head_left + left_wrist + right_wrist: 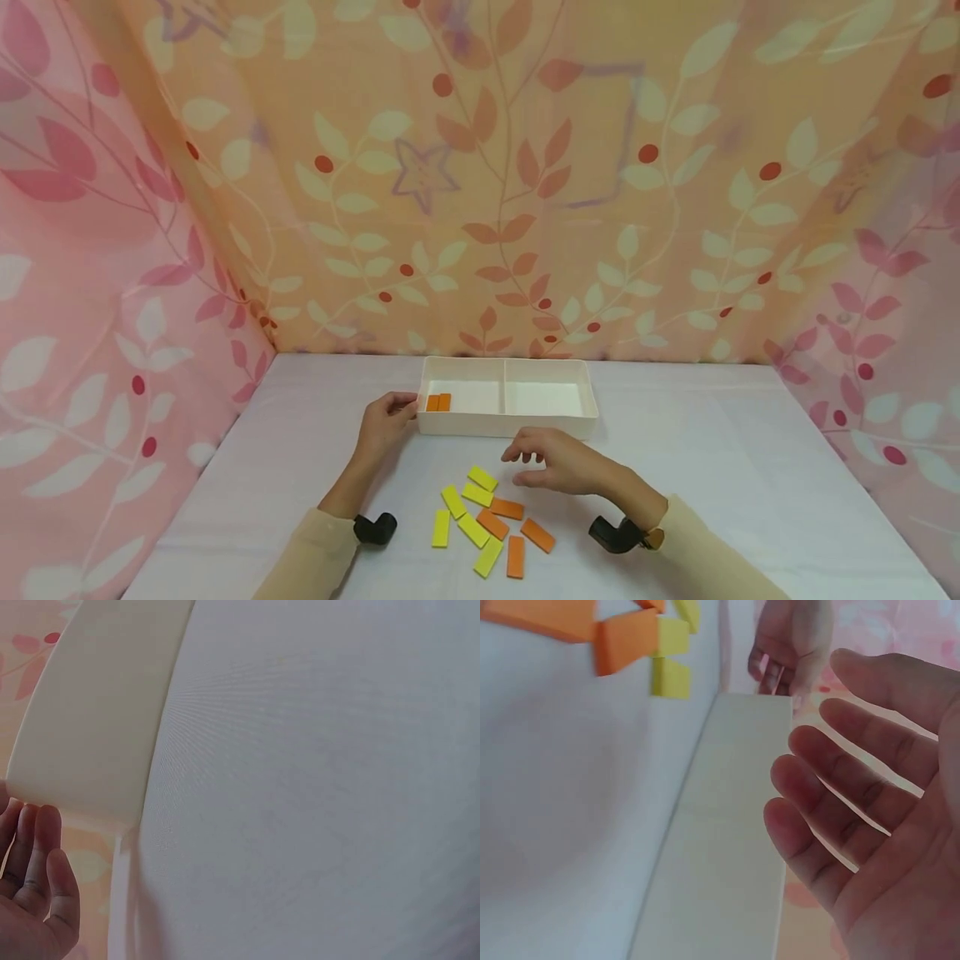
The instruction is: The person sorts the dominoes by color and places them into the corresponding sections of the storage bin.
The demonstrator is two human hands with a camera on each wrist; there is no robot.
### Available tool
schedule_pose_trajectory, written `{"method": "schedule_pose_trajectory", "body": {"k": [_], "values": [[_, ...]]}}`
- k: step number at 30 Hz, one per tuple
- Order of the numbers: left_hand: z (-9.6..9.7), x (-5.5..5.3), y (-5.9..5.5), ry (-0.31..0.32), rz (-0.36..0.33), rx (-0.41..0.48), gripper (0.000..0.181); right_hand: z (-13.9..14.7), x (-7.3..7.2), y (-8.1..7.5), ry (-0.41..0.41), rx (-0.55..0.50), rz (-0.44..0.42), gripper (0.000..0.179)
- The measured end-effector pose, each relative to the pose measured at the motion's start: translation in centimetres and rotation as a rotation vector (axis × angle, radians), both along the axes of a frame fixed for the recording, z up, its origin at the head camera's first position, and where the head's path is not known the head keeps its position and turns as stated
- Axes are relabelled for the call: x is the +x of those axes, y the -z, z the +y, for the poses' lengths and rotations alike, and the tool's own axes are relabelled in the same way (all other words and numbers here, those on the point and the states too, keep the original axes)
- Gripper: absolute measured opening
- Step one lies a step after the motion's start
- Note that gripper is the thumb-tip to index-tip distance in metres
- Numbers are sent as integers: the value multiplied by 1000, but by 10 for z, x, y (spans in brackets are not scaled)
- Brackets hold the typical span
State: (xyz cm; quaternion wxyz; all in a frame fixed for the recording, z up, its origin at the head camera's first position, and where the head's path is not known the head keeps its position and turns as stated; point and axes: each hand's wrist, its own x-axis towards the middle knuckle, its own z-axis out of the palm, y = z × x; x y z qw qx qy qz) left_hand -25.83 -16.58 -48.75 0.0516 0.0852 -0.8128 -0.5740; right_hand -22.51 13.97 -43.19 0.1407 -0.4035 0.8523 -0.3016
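A white box [480, 424] with two compartments stands toward the back of the table. My left hand [386, 425] is at its left end; in the left wrist view the fingertips touch the box's end wall [90, 712]. Two orange tiles [438, 402] lie side by side in the left compartment, at its front left corner. My right hand [558, 461] hovers in front of the box, fingers spread and loosely bent, holding nothing. Below and left of it lie several loose yellow tiles [441, 528] and orange tiles [537, 535], scattered on the table.
The right compartment [543, 400] shows a bare white floor. A pale cloth covers the table [712, 467]. Patterned curtains [517, 167] close off the back and both sides. Black wrist cameras [375, 528] sit on both wrists.
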Motion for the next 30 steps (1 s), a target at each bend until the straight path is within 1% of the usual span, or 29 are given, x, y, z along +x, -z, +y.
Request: {"method": "schedule_pose_trajectory", "body": {"k": [5, 9, 14, 18, 25, 30], "values": [[-4, -1, 2, -7, 4, -25, 25, 9, 10, 6, 11, 32, -49, 25], [-3, -3, 1, -11, 22, -34, 24, 14, 17, 10, 14, 74, -61, 24], [-2, -2, 2, 0, -14, -17, 25, 18, 26, 20, 9, 156, -53, 23], [0, 0, 3, 6, -28, -22, 26, 22, 33, 27, -19, 189, 12, 22], [2, 0, 0, 5, -11, -28, 27, 25, 41, 39, -82, 201, 133, 24], [1, 1, 2, -2, -7, -25, 27, 22, 46, 43, -136, 226, 208, 24]]}}
